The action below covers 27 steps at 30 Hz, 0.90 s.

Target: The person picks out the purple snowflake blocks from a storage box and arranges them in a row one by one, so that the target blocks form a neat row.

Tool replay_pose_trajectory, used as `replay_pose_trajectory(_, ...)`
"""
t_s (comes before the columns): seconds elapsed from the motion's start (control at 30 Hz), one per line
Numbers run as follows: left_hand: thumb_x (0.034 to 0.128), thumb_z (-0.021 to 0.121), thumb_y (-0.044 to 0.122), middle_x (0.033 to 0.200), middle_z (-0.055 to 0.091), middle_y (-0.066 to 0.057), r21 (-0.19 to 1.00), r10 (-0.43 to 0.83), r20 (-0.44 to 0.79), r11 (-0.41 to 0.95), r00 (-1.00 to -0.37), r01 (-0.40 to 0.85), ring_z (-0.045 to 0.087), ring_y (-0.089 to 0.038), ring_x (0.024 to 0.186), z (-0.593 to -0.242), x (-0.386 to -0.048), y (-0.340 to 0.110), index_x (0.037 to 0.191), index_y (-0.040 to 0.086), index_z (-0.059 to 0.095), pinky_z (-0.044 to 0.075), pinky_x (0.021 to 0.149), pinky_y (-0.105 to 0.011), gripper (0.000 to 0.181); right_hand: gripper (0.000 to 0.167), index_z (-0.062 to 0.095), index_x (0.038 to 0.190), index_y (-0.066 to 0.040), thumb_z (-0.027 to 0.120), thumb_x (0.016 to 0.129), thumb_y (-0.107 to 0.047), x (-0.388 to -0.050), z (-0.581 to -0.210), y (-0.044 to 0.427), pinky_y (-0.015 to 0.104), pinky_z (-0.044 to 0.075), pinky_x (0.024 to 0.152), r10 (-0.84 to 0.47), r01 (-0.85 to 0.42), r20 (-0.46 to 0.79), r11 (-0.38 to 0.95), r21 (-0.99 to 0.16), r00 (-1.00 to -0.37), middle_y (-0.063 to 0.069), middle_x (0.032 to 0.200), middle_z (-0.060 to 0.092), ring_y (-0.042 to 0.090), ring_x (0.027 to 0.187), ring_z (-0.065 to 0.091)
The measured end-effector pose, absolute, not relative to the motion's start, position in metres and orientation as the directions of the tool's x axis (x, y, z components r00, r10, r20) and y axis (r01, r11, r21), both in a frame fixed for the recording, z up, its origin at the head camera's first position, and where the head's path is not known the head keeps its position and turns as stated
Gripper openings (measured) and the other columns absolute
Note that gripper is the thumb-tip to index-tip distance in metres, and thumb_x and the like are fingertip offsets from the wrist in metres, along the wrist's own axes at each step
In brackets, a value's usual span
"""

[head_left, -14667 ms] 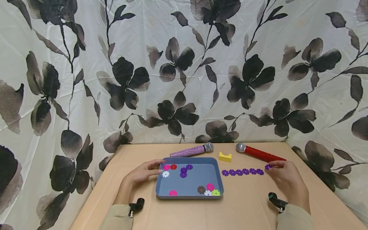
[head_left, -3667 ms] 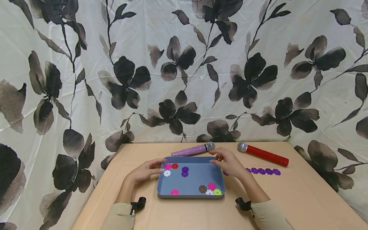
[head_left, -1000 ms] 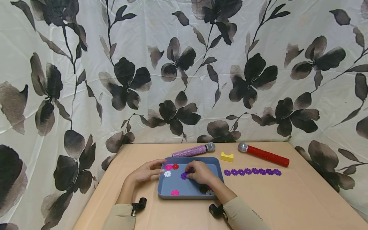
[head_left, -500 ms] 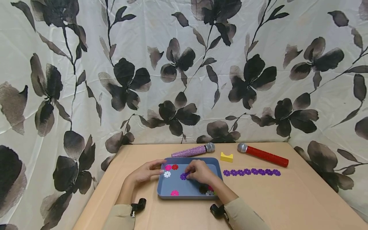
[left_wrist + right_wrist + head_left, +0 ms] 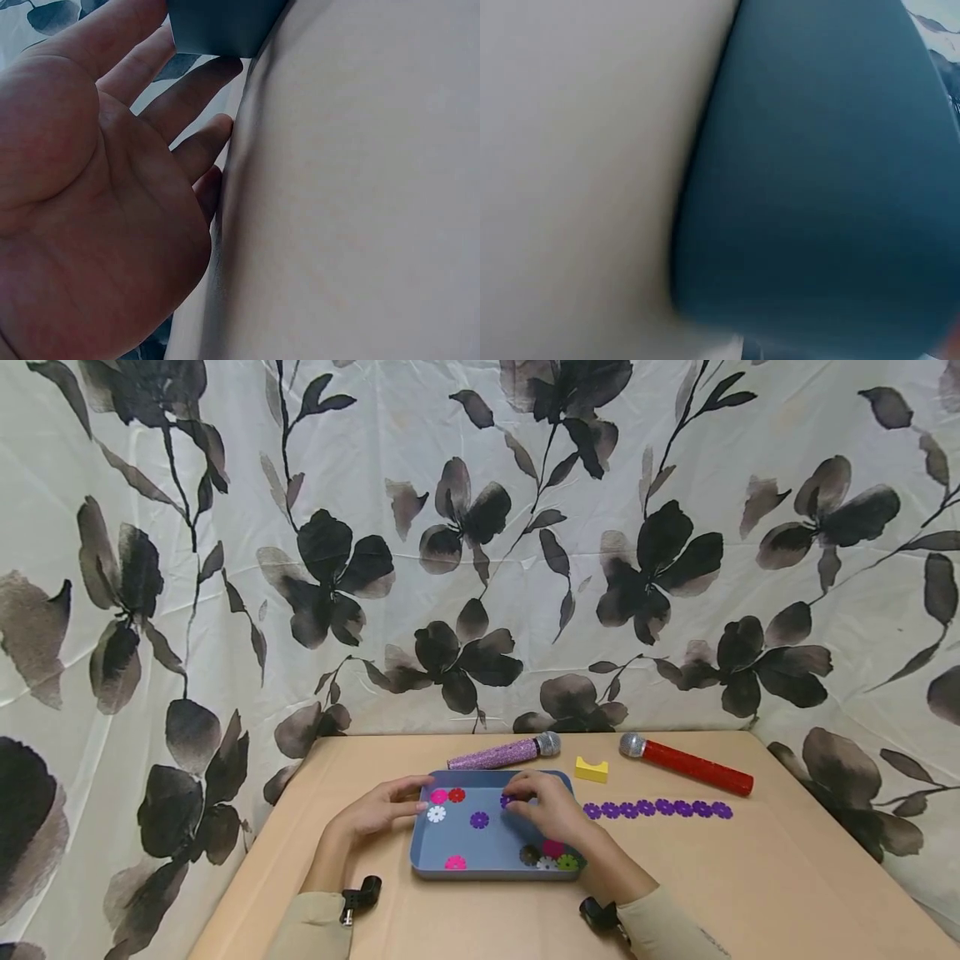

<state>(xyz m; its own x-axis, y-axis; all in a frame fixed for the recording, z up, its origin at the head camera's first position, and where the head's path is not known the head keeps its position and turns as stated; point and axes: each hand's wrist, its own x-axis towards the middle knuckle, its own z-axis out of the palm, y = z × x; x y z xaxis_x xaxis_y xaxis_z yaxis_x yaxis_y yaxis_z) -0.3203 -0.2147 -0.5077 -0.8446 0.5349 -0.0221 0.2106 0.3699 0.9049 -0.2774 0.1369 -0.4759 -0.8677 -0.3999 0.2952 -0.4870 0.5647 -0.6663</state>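
Note:
In the head view my right hand [image 5: 553, 812] pinches a purple flower-shaped disc [image 5: 506, 801] between thumb and fingers, over the right half of the blue-grey tray [image 5: 495, 874]. Another purple flower disc [image 5: 479, 820] lies in the tray, left of that hand. My left hand [image 5: 375, 812] rests at the tray's left edge, its fingers fairly straight. The left wrist view shows its open palm, with fingers close to the tray's corner [image 5: 225, 26]. Right of the tray, several purple flower discs form a row [image 5: 664, 807]. The right wrist view shows mostly the tray's outer wall [image 5: 817, 165].
Pink [image 5: 438, 796], red [image 5: 457, 795] and white [image 5: 437, 813] discs lie in the tray's upper left, others at its bottom. Behind it are a purple glitter microphone [image 5: 495, 755], a yellow notched block [image 5: 592, 770] and a red microphone [image 5: 693, 766]. A floral cloth [image 5: 480, 568] hangs behind the table.
The right hand has lifted one purple disc off the other in the tray and moved right and slightly up with it. Over the earlier frames the purple row grew. The left hand stays put.

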Motion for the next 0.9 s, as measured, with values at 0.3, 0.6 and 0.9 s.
replay_pose_trajectory(0.3,0.1017,0.069,0.025,0.163,0.044,-0.014,0.907,0.531,-0.029,0.370,-0.847,0.201,0.040,-0.040,0.151,-0.508,-0.319,-0.214,0.154,0.015,0.052,0.028,0.126,-0.057,0.056,0.022,0.081,0.111,-0.011,0.079,0.090,-0.005,-0.274,-0.464,0.166,0.029,0.062,0.084,-0.271,-0.410,0.309,0.560,-0.720,-0.912,-0.002,0.112,0.068,0.015,0.099,0.065)
replay_pose_trajectory(0.6,0.1020,0.068,0.025,0.163,0.045,-0.015,0.903,0.526,-0.027,0.378,-0.850,0.205,0.040,-0.041,0.151,-0.509,-0.320,-0.215,0.153,0.015,0.053,0.028,0.126,-0.060,0.054,0.022,0.080,0.114,-0.009,0.079,0.091,-0.006,-0.281,-0.458,0.197,0.023,0.060,0.081,-0.243,-0.426,0.351,0.552,-0.717,-0.904,0.002,0.110,0.071,0.017,0.097,0.066)
replay_pose_trajectory(0.9,0.1011,0.070,0.026,0.162,0.045,-0.014,0.908,0.532,-0.028,0.367,-0.846,0.201,0.040,-0.040,0.151,-0.509,-0.320,-0.214,0.152,0.016,0.053,0.029,0.126,-0.058,0.055,0.024,0.079,0.118,-0.011,0.075,0.095,-0.005,-0.287,-0.455,0.235,0.019,0.061,0.083,-0.182,-0.384,0.342,0.535,-0.752,-0.922,0.007,0.117,0.072,0.021,0.101,0.071)
